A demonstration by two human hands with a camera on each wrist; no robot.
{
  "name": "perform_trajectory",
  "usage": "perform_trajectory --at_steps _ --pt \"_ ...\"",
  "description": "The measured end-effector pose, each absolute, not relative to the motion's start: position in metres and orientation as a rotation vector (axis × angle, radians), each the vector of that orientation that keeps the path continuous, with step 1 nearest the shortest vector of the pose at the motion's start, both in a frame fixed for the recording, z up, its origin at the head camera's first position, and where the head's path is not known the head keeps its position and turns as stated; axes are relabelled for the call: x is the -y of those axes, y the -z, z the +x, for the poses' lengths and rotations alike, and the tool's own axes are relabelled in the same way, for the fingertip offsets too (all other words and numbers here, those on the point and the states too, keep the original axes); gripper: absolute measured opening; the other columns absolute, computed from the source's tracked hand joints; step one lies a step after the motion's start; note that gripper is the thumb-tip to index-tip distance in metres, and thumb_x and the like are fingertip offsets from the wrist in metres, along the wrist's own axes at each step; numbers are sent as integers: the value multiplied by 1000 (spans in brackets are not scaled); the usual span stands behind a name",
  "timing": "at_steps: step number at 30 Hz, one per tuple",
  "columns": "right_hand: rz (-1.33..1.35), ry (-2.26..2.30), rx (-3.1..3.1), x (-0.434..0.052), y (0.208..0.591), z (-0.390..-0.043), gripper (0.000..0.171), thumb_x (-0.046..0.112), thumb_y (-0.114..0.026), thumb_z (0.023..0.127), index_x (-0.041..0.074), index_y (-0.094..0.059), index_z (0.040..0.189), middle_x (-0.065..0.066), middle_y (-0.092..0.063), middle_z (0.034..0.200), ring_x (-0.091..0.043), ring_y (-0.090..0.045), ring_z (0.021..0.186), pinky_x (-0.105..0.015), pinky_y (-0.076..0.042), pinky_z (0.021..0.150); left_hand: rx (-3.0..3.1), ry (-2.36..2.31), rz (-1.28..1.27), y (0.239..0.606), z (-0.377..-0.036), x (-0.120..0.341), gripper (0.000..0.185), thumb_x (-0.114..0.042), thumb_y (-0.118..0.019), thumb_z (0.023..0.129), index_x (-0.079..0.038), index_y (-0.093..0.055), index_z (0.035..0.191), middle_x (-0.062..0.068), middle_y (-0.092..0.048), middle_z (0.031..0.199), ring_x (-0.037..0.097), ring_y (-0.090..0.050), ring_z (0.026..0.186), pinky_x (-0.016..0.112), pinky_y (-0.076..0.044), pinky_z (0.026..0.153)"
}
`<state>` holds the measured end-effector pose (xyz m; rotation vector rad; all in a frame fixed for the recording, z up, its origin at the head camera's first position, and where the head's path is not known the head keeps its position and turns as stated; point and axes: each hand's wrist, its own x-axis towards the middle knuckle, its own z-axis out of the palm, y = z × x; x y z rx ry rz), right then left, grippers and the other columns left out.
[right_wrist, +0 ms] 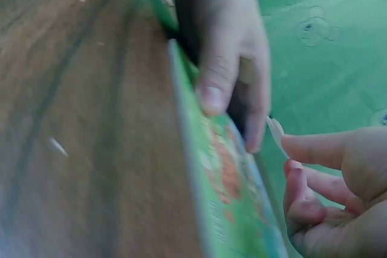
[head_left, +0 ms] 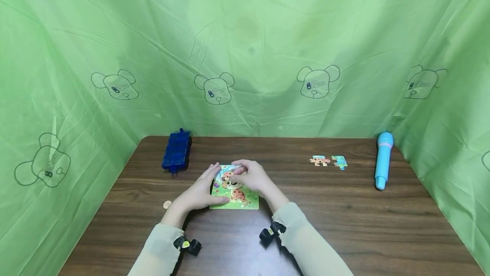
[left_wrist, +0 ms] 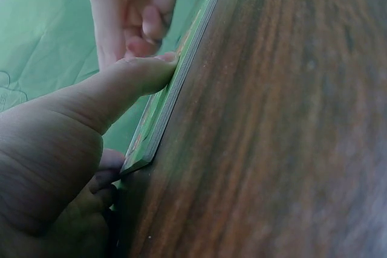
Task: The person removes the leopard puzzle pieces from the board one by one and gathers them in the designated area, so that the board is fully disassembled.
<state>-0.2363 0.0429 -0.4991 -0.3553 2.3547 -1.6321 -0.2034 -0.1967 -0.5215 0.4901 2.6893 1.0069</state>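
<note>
A cartoon puzzle board (head_left: pixel 245 201), green with a spotted animal, lies flat on the table between both hands. Along its left side stretches my left hand (head_left: pixel 199 193), fingers straight at the edge and thumb (left_wrist: pixel 148 75) pressing on its face. Over the board's upper right part is my right hand (head_left: pixel 253 178). Between its thumb and index finger it pinches a thin puzzle piece (right_wrist: pixel 276 136), seen edge-on with a pale side in the right wrist view. The picture on that piece is hidden.
Two loose puzzle pieces, one pinkish (head_left: pixel 319 160) and one blue-green (head_left: pixel 339 162), lie right of the board. A blue toy microphone (head_left: pixel 383 161) is at the far right, a dark blue case (head_left: pixel 177 150) at back left. Beside the left wrist lies a small pale disc (head_left: pixel 167 204).
</note>
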Motion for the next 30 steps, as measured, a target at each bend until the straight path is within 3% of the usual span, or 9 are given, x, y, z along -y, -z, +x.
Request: perform_trajectory --at_steps 14,30 --pt "-584 1721 -2269 -137 464 -257 54 11 -87 94 8 -70 145 -9 -75 111 -22 -67 96 -29 -56 84 -2696 -996 494 521 -203 196 123 -57 -91 85 -8 -24 175 12 -16 183 37 -8 169 67 -22 129" --pt "-590 1449 -2608 -238 490 -281 51 11 -83 98 4 -67 147 -7 -75 108 -23 -66 93 -30 -54 78 -2701 -992 496 520 -202 196 120 -56 -91 86 -9 -25 175 11 -16 183 36 -7 169 67 -20 130"
